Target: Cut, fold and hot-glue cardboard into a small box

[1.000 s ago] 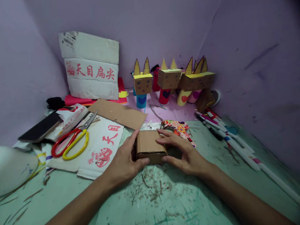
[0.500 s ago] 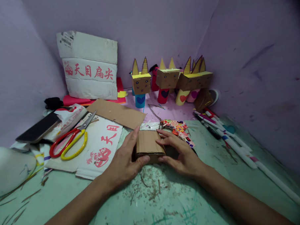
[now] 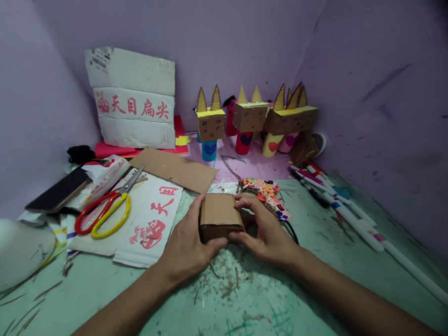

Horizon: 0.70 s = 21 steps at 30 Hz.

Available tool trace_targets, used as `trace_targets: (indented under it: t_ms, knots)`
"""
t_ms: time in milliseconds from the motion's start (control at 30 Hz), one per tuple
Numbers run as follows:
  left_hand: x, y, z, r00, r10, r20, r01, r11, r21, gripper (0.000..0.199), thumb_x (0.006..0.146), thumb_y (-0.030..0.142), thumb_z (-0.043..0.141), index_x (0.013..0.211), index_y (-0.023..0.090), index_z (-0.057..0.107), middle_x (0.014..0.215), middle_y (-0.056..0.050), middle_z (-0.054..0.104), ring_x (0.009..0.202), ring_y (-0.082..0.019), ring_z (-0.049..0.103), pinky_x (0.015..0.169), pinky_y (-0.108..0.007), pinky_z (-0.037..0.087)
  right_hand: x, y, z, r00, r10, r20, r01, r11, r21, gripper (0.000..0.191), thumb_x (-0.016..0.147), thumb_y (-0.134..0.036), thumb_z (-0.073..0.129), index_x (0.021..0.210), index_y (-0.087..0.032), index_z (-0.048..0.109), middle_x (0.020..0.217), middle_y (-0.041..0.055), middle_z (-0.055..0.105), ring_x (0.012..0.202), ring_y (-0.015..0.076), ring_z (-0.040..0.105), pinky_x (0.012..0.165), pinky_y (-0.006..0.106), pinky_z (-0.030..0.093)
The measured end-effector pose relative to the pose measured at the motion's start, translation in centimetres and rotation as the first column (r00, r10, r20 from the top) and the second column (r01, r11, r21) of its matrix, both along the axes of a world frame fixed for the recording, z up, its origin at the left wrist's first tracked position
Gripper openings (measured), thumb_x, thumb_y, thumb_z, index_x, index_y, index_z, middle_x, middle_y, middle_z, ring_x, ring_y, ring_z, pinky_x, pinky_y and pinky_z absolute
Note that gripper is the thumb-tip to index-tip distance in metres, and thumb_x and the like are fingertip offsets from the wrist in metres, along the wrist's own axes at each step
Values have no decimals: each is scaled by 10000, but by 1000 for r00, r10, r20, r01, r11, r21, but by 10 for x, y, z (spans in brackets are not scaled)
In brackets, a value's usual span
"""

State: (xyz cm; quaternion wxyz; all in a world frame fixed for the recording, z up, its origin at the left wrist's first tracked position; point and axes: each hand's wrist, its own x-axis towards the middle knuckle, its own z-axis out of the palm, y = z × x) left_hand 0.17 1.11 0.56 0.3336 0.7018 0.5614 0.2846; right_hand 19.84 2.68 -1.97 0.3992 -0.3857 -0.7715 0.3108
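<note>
Between my two hands is a small brown cardboard box point(image 3: 220, 210), low over the green tabletop. My left hand point(image 3: 192, 236) grips its left side, thumb along the lower front edge. On the box's right side, my right hand point(image 3: 262, 228) holds it with the thumb at the front corner and fingers at the top right edge. Just behind the box lies a piece of colourful patterned material point(image 3: 262, 187). Scissors point(image 3: 110, 207) with red and yellow handles rest left of my hands, on a flattened white carton point(image 3: 148, 216) with red print.
Cardboard figures point(image 3: 211, 126) with pointed ears stand along the back wall. Behind the scissors lies a flat brown cardboard sheet point(image 3: 175, 169). A printed carton panel point(image 3: 134, 100) leans at back left. Pens point(image 3: 314, 191) and white rolled tubes point(image 3: 352, 224) lie on the right.
The box has shifted slightly left and turned a little, showing more of its front face. Both hands moved with it and keep their hold; the right-hand fingers are more bent.
</note>
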Motion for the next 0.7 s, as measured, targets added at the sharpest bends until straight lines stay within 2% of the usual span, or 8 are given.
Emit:
trace_targets:
  t_ms: [133, 200, 300, 367, 433, 533, 633, 700]
  knots:
    - [0, -3, 4, 999, 20, -37, -17, 997, 76, 788, 734, 397, 632, 1393, 123, 297, 1376, -194, 459, 1230, -340, 479, 1003, -494, 416, 1, 0, 1, 1000, 0, -2, -1, 999, -38, 459, 763, -220, 676, 1123, -271, 394, 1254, 115, 492, 1086, 272, 536, 784, 380, 505]
    - [-2, -6, 4, 992, 42, -119, -20, 984, 180, 755, 739, 399, 638, 1379, 155, 319, 1400, -181, 426, 1270, -349, 434, 1009, -509, 410, 1, -1, 2, 1000, 2, 1, -2, 999, -38, 454, 755, -248, 688, 1110, -260, 405, 1238, 116, 514, 1068, 276, 554, 767, 372, 507]
    - [-2, -10, 3, 963, 109, -245, -2, 917, 399, 778, 736, 434, 669, 1384, 189, 316, 1455, -175, 349, 1338, -374, 329, 1059, -553, 334, 1, 0, 4, 1000, -2, 9, 2, 999, -37, 462, 730, -274, 715, 1085, -261, 422, 1156, 101, 553, 963, 257, 591, 736, 365, 509]
    - [3, -11, 4, 953, 124, -275, 24, 879, 476, 801, 738, 459, 675, 1389, 172, 308, 1466, -194, 318, 1353, -383, 295, 1086, -564, 284, 1, 1, 4, 1000, -6, 10, 6, 999, -34, 469, 711, -287, 734, 1067, -270, 429, 1096, 85, 568, 923, 248, 595, 723, 358, 506]
    - [10, -12, 4, 957, 106, -271, 32, 887, 461, 795, 757, 476, 655, 1392, 158, 299, 1464, -204, 313, 1359, -379, 287, 1094, -564, 272, 2, 3, 4, 1000, -2, 0, 2, 999, -37, 474, 694, -318, 754, 1043, -272, 437, 1032, 64, 581, 892, 237, 594, 713, 350, 504]
    - [17, -10, 6, 978, 95, -185, -25, 936, 350, 813, 756, 473, 649, 1402, 148, 276, 1459, -207, 317, 1363, -371, 291, 1094, -571, 277, 3, 6, 4, 998, 9, -62, -17, 992, -125, 512, 656, -370, 792, 1025, -259, 454, 971, 37, 599, 835, 210, 600, 678, 327, 506]
    - [11, -6, 7, 995, 66, 70, -76, 986, 151, 937, 702, 441, 703, 1438, 178, 187, 1481, -197, 294, 1372, -360, 300, 1096, -550, 294, 6, 9, 5, 991, -11, -132, -19, 974, -226, 602, 583, -353, 849, 1045, -252, 477, 976, 31, 617, 852, 210, 613, 704, 337, 519]
    - [1, -3, 6, 963, 50, 263, -54, 999, 9, 1062, 649, 431, 750, 1459, 202, 103, 1515, -193, 244, 1398, -352, 259, 1107, -515, 294, 7, 10, 6, 985, -26, -171, -21, 963, -270, 613, 561, -318, 864, 1045, -251, 493, 1000, 32, 619, 884, 214, 619, 749, 358, 525]
